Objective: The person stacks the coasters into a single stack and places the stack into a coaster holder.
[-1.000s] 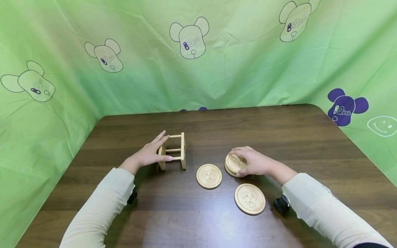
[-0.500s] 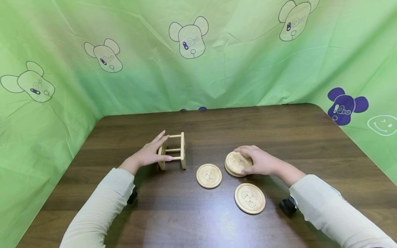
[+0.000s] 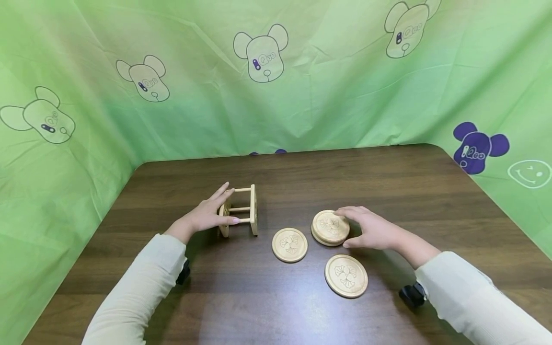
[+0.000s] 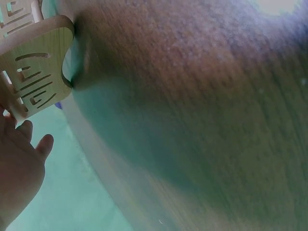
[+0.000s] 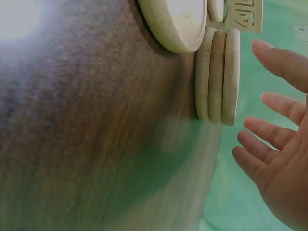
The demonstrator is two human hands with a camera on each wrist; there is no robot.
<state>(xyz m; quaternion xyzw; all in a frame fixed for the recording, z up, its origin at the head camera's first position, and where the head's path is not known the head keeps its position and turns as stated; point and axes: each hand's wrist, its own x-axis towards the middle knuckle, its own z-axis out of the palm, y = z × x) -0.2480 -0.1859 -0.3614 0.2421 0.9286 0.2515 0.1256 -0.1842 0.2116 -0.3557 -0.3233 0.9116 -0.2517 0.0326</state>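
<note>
Taking the stack [image 3: 330, 228] as the middle of our dial in the head view, we see the rack [image 3: 253, 211] between nine and ten o'clock, its near-side panel grasped by the left hand [image 3: 200, 215], thumb over a rod. The right hand [image 3: 374, 231] is at three o'clock, released, its fingers spread; the right wrist view shows us them just beside the stack's three discs. One coaster [image 3: 290, 245] lies flat at eight o'clock, a second coaster [image 3: 346, 276] at five, both on the table [image 3: 241, 292].
</note>
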